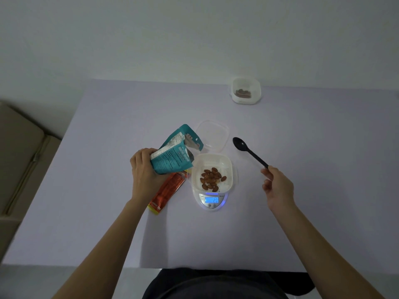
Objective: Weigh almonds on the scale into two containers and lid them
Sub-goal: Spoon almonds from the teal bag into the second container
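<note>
A lilac table [108,190] fills the view. The left hand [146,171] grips a teal bag [172,152], tilted toward an open container [212,164] on the scale [212,201], which reads 20. The right hand [278,186] pinches a black spoon [248,151] beside it. A lid [212,134] lies just behind. A second container [246,90] stands far back. Almonds [211,178] lie in the open one.

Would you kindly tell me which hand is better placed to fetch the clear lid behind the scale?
Probably the right hand: it only pinches the black spoon, easily set down. The left hand grips the open almond bag, which sits between it and the lid.
</note>
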